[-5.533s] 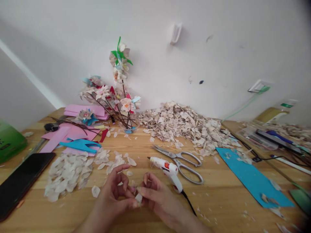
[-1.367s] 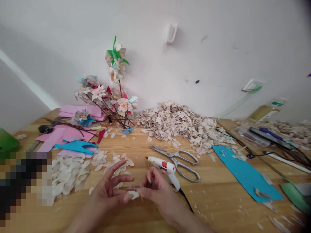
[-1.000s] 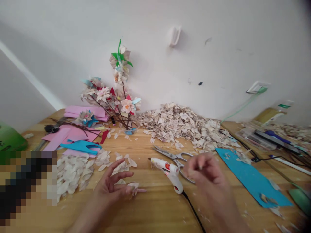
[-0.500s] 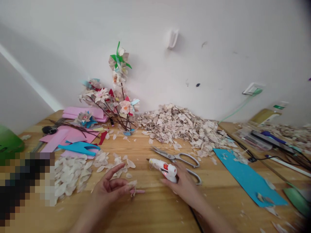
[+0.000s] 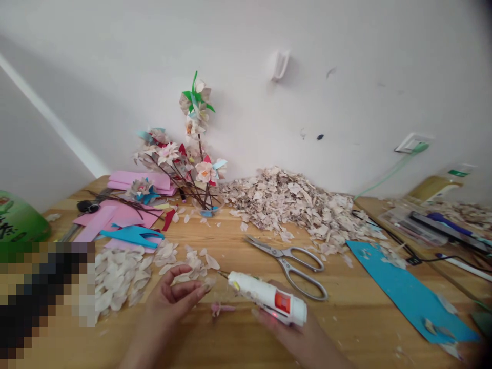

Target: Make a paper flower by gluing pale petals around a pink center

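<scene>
A white glue gun (image 5: 265,297) with an orange patch on its side is in my right hand (image 5: 286,333), whose fingers wrap round its handle. The nozzle points left, close to my left hand (image 5: 172,302). Between thumb and fingertips, the left hand pinches a pale petal (image 5: 209,282). Just below, on the wood, lies a small pink rolled piece (image 5: 223,308) with pale bits on it. Silver scissors (image 5: 286,259) rest behind the glue gun, blades toward the left. Many loose pale petals (image 5: 121,277) lie left of my left hand.
Handmade flowers on twigs (image 5: 200,174) stand in a clear cup at the back. A large heap of dry flakes (image 5: 284,200) lies against the wall. Blue sheet (image 5: 403,287) is at right; pink sheets (image 5: 138,179) and a green container (image 5: 23,220) are at left.
My right hand has lifted the glue gun and brought it nearer, its nozzle now by the left fingertips. The small pink piece now lies apart from the left hand; the view has shifted slightly.
</scene>
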Action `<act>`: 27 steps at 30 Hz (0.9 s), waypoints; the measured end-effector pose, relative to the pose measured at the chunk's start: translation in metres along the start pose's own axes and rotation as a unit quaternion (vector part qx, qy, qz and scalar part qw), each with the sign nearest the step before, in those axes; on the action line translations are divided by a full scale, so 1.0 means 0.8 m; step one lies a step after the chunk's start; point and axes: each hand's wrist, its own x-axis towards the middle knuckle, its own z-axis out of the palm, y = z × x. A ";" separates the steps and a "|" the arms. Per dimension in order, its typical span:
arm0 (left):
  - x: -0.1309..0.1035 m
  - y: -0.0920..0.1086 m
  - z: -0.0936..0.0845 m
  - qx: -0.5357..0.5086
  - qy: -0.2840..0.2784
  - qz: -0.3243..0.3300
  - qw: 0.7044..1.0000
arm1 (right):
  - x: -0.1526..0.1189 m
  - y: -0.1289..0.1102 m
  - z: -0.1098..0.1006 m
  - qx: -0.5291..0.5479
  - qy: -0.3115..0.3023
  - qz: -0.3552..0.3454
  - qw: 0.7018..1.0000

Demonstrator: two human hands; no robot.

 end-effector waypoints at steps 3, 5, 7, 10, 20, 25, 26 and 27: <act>0.000 -0.001 -0.001 0.007 0.018 0.018 1.000 | -0.005 0.004 0.004 0.026 -0.003 0.038 0.999; 0.000 -0.001 -0.001 0.009 0.022 0.019 1.000 | -0.006 0.008 0.005 0.031 -0.023 0.050 0.998; -0.001 -0.001 0.000 0.008 0.017 0.017 1.000 | -0.006 0.011 0.005 0.040 -0.040 0.058 0.997; -0.001 0.000 0.002 0.009 0.015 0.015 1.000 | -0.005 0.012 0.008 0.059 -0.049 0.062 0.995; -0.003 0.007 0.006 0.002 0.011 0.000 1.000 | -0.004 0.008 0.008 0.084 -0.057 0.053 0.993; -0.003 0.004 0.004 0.001 0.007 0.010 1.000 | -0.004 0.008 0.010 0.086 -0.052 0.051 0.994; -0.003 0.003 0.003 0.004 0.008 0.010 1.000 | -0.004 0.008 0.010 0.084 -0.049 0.053 0.994; -0.002 0.002 0.003 0.006 0.011 0.010 1.000 | -0.004 0.008 0.010 0.086 -0.047 0.054 0.994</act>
